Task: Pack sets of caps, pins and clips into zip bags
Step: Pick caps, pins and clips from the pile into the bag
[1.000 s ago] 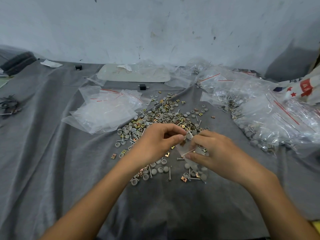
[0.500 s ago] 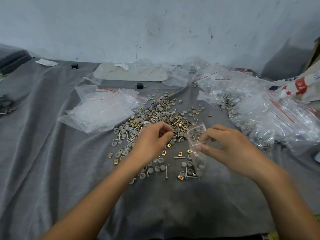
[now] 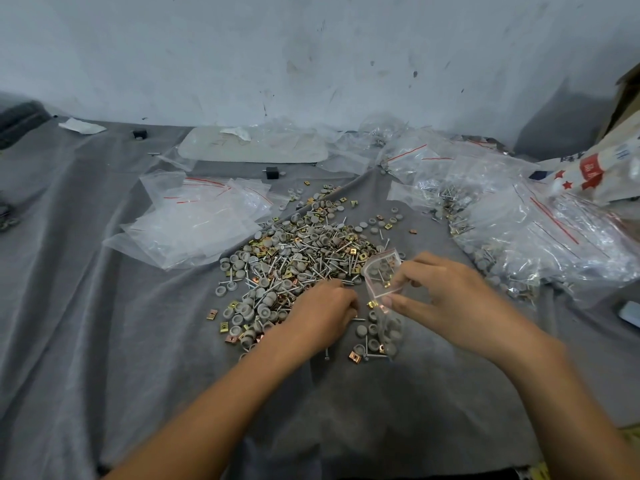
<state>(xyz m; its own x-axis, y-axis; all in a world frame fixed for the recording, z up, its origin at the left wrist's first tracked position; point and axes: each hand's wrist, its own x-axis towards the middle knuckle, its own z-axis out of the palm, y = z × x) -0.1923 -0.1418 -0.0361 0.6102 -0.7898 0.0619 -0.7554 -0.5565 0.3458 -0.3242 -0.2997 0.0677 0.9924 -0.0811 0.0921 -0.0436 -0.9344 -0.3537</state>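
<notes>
I see my right hand (image 3: 446,299) at centre right pinching the open bag (image 3: 382,275) between thumb and fingertips; it is upright, with caps and a clip inside. My left hand (image 3: 322,313) sits just left of it, fingers curled down into the lower edge of the pile (image 3: 298,258); I cannot tell whether it grips anything. Empty bags (image 3: 197,220) lie at left centre and filled bags (image 3: 540,230) at right, all on the cloth (image 3: 86,323).

One view only, worn on the head: it looks forward and down along the forearms (image 3: 207,410), close above the fingers (image 3: 429,263) (wide-angle, so the edges bow). Beyond the fingers the cloth (image 3: 86,323) runs to the wall (image 3: 311,57) it faces.
</notes>
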